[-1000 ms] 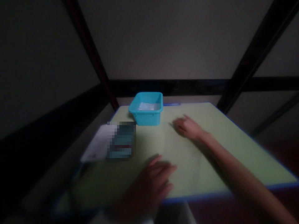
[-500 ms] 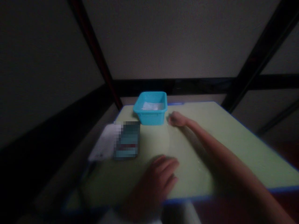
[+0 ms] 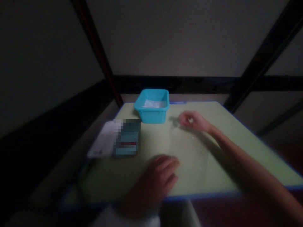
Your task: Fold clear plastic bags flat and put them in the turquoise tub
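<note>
Head view. Landmark: the turquoise, rectangular plastic basin with a rolled rim point(image 3: 153, 116), upright on the pale yellow-green table with blue edging point(image 3: 239, 129). A thin, whitish, crinkled sheet point(image 3: 155, 104) lies inside it.

My right hand point(image 3: 194, 120) is just right of the basin, apart from it, thumb and fingers curled into a loop with a small gap; I cannot tell whether something thin is pinched there. My left hand point(image 3: 163, 176) is well nearer me than the basin, palm down, half open, fingers loosely bent, nothing seen in it.

Between my hands, right of the basin and nearer me, is a faint see-through patch, possibly clear film point(image 3: 187, 157); its outline is uncertain. Left of the basin and nearer me: a dark, flat, rectangular object point(image 3: 129, 138) beside a flat white piece point(image 3: 104, 138).

Handling, judged: basin light, fairly stiff, best held by opposite rims. Film, if so, light, limp, slippery; best pinched at an edge.

Writing: dark object's face pixelated; small marks on white piece illegible; no brand readable.
</note>
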Available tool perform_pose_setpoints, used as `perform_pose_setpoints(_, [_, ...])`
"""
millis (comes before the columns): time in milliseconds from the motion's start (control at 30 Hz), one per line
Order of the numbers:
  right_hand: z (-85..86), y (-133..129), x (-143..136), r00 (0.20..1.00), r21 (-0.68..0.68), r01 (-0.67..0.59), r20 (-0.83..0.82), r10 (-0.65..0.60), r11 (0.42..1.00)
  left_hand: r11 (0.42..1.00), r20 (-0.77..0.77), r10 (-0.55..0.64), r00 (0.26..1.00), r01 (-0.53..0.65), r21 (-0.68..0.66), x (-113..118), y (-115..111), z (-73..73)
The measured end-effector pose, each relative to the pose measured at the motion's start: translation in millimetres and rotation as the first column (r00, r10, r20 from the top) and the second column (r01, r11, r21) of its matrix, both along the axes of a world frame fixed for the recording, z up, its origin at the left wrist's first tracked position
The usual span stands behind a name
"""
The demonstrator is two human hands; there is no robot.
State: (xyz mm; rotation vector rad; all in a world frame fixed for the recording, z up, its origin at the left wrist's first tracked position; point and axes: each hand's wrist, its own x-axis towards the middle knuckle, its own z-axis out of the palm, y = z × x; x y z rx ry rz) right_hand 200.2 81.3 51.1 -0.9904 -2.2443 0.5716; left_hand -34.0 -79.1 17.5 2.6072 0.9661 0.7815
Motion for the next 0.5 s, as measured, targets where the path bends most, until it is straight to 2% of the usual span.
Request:
perform_pose_setpoints(133, [-3.6, -10, 12, 0.999, -0.041, -0.016, -0.034, 0.015, 0.999, 1.000, -0.030, -0.006, 1.000, 0.006, 0.015, -1, -1, 0.1])
perform_pose_setpoints(333, [-10.0, -17, 24, 0.992, -0.173, -0.107, 0.049, 0.118, 0.979, 0.989, -0.091, -0.022, 0.996, 0.035, 0.146, -2, 0, -1.0])
perform_pose_setpoints(433, [-6.5, -20, 31, 0.982, -0.212, -0.145, 0.090, 0.167, 0.966, 0.983, -0.113, -0.025, 0.993, 0.045, 0.178, -3, 0, -2.5])
perform_pose_setpoints(500, [-1.9, -22, 34, 0.977, -0.190, -0.133, 0.139, 0.161, 0.973, 0.978, -0.123, -0.030, 0.992, 0.054, 0.199, -4, 0, -4.2])
